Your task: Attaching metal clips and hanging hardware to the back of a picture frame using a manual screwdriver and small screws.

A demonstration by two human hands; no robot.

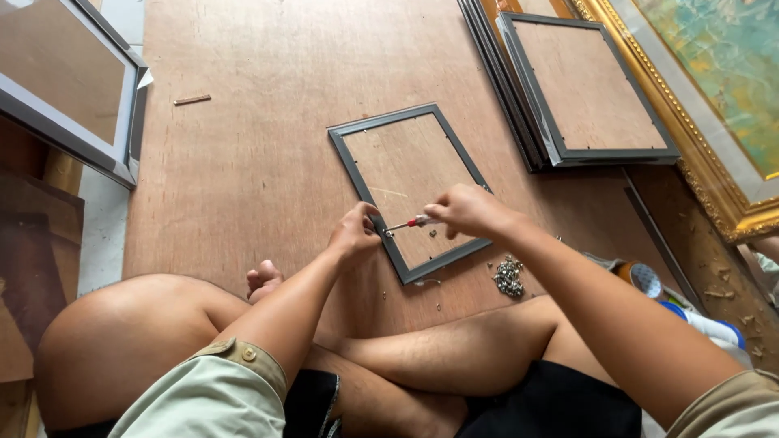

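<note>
Head view, looking down on a person seated cross-legged on a plywood floor [243, 146]: at far left a silver-edged frame [73, 89] leans face down, with a small wooden stick [192, 100] lying near it. The left hand [355, 233] pinches the lower-left rail of a dark picture frame [410, 191] lying back-up at centre, steadying it. The right hand [469, 209] is closed around a red-handled screwdriver [410, 222], its tip at that rail. A pile of small metal fasteners [509, 276] waits just right of the frame, suggesting fixing is under way, not finished. Further right, stacked dark frames [568, 89] and a gilt-framed painting [714, 105].
</note>
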